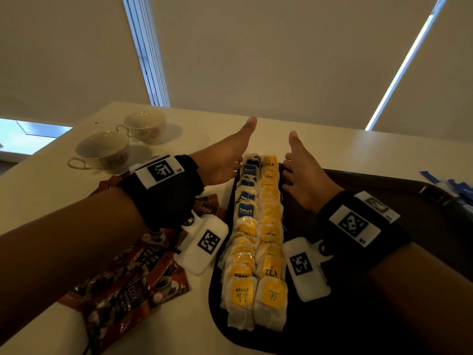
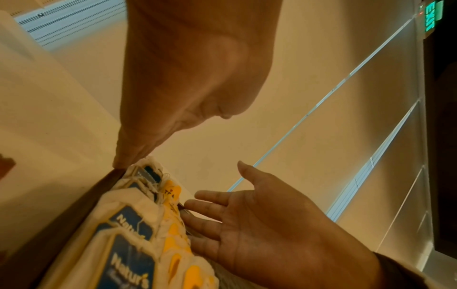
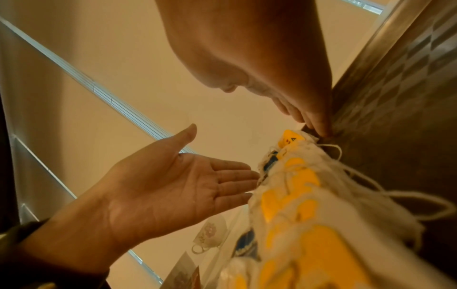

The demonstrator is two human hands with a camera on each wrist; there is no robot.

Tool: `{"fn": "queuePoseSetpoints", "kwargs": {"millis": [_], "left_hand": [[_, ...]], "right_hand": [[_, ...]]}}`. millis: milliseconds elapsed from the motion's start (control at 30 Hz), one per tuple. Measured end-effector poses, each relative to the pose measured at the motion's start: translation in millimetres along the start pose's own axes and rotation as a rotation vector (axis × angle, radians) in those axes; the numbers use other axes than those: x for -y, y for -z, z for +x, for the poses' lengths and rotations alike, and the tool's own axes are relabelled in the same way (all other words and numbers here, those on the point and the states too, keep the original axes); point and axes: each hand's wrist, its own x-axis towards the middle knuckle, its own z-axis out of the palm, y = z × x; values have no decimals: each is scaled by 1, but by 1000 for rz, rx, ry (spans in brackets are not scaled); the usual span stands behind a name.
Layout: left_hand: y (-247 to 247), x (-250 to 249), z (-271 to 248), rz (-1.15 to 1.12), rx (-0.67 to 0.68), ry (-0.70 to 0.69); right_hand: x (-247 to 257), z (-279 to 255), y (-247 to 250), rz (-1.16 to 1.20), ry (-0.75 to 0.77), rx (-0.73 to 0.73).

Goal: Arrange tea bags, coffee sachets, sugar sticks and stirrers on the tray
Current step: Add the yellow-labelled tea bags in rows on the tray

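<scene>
Two long rows of tea bags (image 1: 258, 239) lie on the left part of a dark tray (image 1: 384, 316): blue-tagged and yellow-tagged bags in the left row, yellow-tagged bags in the right. My left hand (image 1: 225, 160) stands flat on its edge at the far end of the left row, fingers straight. Mirroring it, my right hand (image 1: 304, 172) flanks the yellow row. In the left wrist view the right hand (image 2: 259, 221) has its fingertips against the tea bags (image 2: 138, 234). In the right wrist view the left hand (image 3: 173, 185) touches the bags (image 3: 296, 205). Neither hand holds anything.
Brown coffee sachets (image 1: 133, 285) lie heaped on the white table left of the tray, under my left forearm. Two floral teacups (image 1: 105, 149) (image 1: 146, 126) stand at the back left. Blue sugar sticks (image 1: 458, 188) lie beyond the tray's far right corner. Window blinds hang behind the table.
</scene>
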Motion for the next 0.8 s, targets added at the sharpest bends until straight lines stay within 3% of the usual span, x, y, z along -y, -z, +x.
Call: {"fn": "queuePoseSetpoints", "kwargs": {"millis": [267,367,467,600,667,800], "left_hand": [[9,-5,-3,14,-37,-16],[16,-11,-6,-7,-82,-38],[19,-18,-12,-17,-114,-72],[18,-19,-25,-20,-103,-114],[13,-12,-34,78,-101,-127],[-2,7,-52,499,-54,-43]], "right_hand": [[-2,-16,9,0,-64,-6],[-9,-30,12,-12,-87,58],[-17,-44,6,15,-87,128],[-17,-59,-1,-8,-36,104],[-19,-64,1,-18,-15,104],[-18,-66,5,18,-53,183]]}}
